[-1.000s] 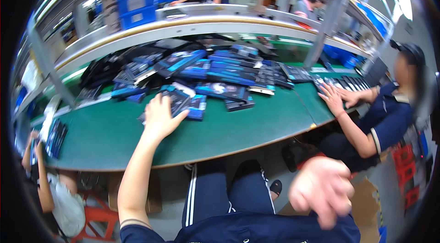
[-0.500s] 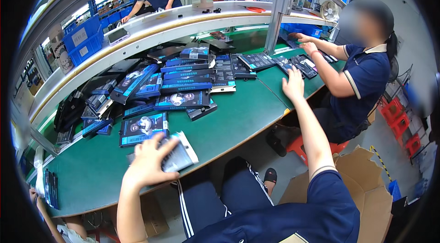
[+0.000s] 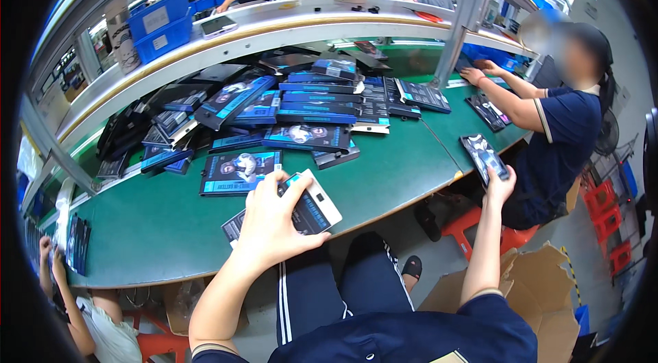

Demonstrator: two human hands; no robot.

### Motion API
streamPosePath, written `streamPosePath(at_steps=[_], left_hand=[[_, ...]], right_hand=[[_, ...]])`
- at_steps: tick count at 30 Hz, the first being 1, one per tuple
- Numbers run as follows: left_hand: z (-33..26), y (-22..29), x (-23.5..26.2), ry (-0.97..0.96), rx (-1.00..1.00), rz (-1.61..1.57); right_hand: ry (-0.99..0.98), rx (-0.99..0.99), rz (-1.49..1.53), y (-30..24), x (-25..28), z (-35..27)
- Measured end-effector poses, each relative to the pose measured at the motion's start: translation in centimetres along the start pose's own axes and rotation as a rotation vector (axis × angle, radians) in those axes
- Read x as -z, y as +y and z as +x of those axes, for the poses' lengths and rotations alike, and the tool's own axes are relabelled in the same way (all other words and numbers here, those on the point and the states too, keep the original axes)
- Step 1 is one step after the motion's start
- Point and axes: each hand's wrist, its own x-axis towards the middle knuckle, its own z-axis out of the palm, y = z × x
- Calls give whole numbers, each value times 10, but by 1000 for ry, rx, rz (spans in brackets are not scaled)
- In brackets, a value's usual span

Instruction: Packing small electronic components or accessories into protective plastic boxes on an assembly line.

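My left hand (image 3: 269, 222) spans a dark flat cardboard box (image 3: 317, 207) with a white hanging tab at the front edge of the green table, thumb on the near side and fingers on the far side. Part of another dark box (image 3: 234, 228) sticks out beside that hand. Out to the right, my right hand (image 3: 501, 187) grips the near end of a dark flat box (image 3: 482, 153) with a pale picture on it. A blue and black box (image 3: 241, 172) with a printed figure lies flat just beyond my left hand.
A heap of similar boxes (image 3: 317, 108) covers the table's middle and back, below a raised shelf (image 3: 274, 29). At right a co-worker (image 3: 572, 113) sits handling things near another dark box (image 3: 487, 112). Another person's hands (image 3: 53, 253) are at far left. An open carton (image 3: 538, 294) stands low right.
My right hand, open over the table before, has come nearer and now holds a flat box. My left hand has closed on its box, whose tab end is raised.
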Motion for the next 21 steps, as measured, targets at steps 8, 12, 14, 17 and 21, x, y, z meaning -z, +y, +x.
streamPosePath(at_steps=[8,12,14,17,21], left_hand=[[15,19,2,156,-111,-225],[4,12,2,513,-339,-476],[0,11,8,491,-386,-523],[-7,1,14,418,-384,-516],[-13,5,28,306,-319,-440]], right_hand=[[-844,-314,758,-229,-36,-193],[-1033,-491,668,-231,-50,-205],[-1111,-574,660,-226,-50,-218],[-992,-423,770,-243,-52,-220],[-960,128,683,-284,-53,-221]])
